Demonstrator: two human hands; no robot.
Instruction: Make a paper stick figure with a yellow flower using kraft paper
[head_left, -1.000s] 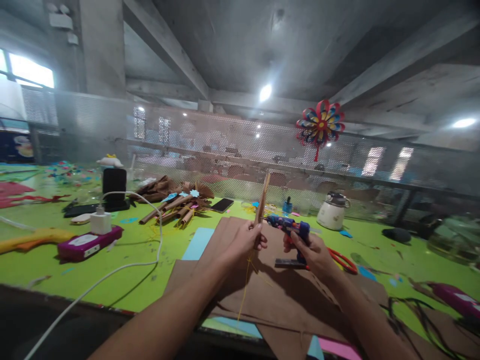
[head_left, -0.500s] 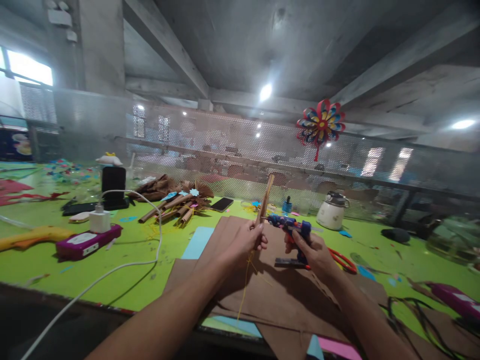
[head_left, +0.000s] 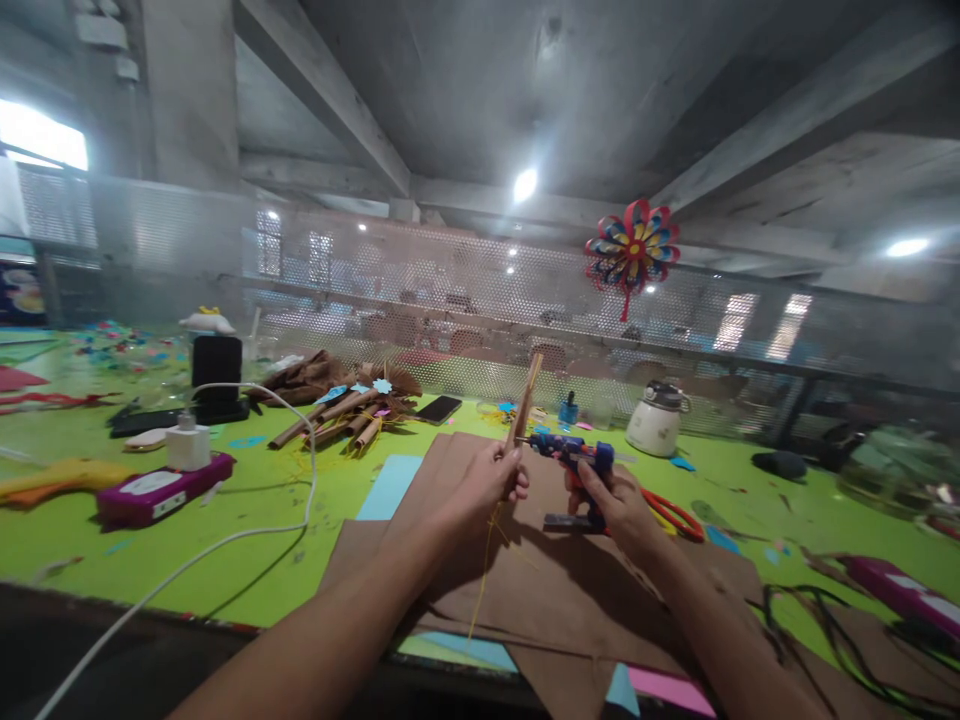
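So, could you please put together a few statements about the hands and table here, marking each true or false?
1. The right hand holds a blue glue gun. True.
2. The left hand is empty. False: it grips a piece of brown paper.
3. A white charger sits on a purple power strip. True.
4. The white jug stands left of the dark phone in the picture. False: it stands right of it.
5. The gun's nozzle points toward the brown paper. True.

Left forearm, bare (head_left: 352,600): one, entering at seven o'clock, angled toward two. Left hand, bare (head_left: 496,482): fingers curled in a closed grip. Right forearm, bare (head_left: 712,610): one, entering at five o'clock, angled toward ten. Right hand, bare (head_left: 621,505): fingers wrapped, thumb toward eleven. Hands apart.
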